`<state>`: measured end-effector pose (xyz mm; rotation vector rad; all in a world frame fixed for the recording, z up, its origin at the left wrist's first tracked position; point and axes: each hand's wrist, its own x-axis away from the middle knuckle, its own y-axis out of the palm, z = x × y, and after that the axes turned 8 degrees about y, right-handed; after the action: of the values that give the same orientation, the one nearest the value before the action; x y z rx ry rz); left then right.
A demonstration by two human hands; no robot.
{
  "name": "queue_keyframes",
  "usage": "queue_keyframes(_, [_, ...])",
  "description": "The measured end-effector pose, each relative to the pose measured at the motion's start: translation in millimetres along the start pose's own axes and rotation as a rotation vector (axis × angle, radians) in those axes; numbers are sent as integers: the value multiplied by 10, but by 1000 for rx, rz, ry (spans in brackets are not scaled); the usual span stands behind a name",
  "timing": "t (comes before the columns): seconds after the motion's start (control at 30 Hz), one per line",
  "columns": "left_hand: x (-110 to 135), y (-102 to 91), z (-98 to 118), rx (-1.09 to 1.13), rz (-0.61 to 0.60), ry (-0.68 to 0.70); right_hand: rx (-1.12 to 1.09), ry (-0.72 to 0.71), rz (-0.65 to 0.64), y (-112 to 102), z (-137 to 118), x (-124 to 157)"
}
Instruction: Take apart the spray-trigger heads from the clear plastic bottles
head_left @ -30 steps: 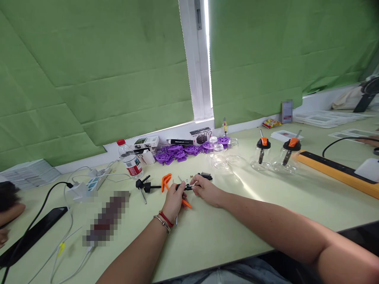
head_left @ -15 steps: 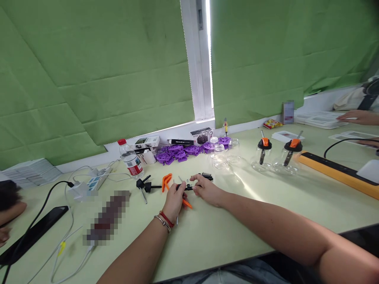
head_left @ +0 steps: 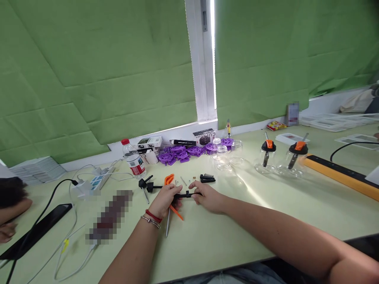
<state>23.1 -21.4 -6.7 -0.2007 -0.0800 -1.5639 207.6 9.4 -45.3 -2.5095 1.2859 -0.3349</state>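
My left hand [head_left: 162, 201], with a red cord and a metal bangle at the wrist, is closed around one end of a slim black plastic part [head_left: 187, 194]. An orange strip [head_left: 177, 213] and a metal rod [head_left: 167, 225] stick out below that hand; how they join the part is hidden. The fingers of my right hand [head_left: 211, 197] pinch the part's other end. Just beyond my hands lie a black bristle brush [head_left: 207, 178], several tiny metal pieces and an orange lever [head_left: 169, 179]. Black fittings with a metal rod [head_left: 144, 184] lie to the left.
Farther back stand a water bottle [head_left: 133, 159], purple plastic pieces [head_left: 177, 152] and glass jars [head_left: 222, 157]. Two black-topped jars [head_left: 268, 156] and an orange power strip [head_left: 340, 175] are at right. Cables, a black tablet [head_left: 38, 230] and another person's arm [head_left: 14, 211] are at left.
My left hand has shifted left and a little down, widening the space between my hands. More of the black part now shows between them. The view has turned slightly left.
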Motion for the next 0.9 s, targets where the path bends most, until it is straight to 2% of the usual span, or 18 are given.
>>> queue_keyframes(0.1, [-14, -30, -5, -82, 43, -23, 75, 11, 9, 20, 23, -22])
queue_keyframes(0.27, [-53, -38, -29, -79, 46, -82, 212, -10, 53, 31, 23, -32])
queue_keyframes(0.43, [-70, -86, -29, -57, 34, -102, 226, -17, 48, 4, 14, -23])
queue_keyframes(0.57, [-75, -118, -21, -81, 52, -100, 308, -22, 146, -81, 34, -37])
queue_keyframes(0.67, [-92, -105, -37, -156, 134, -40, 390, -1, 223, -145, 44, -50])
queue_keyframes(0.8, [-132, -63, -110, -295, 223, 54, 463, 23, 240, -183, 45, -51])
queue_keyframes(0.9, [-158, -59, -164, -485, 271, 194, 497, 17, 246, -196, 43, -46])
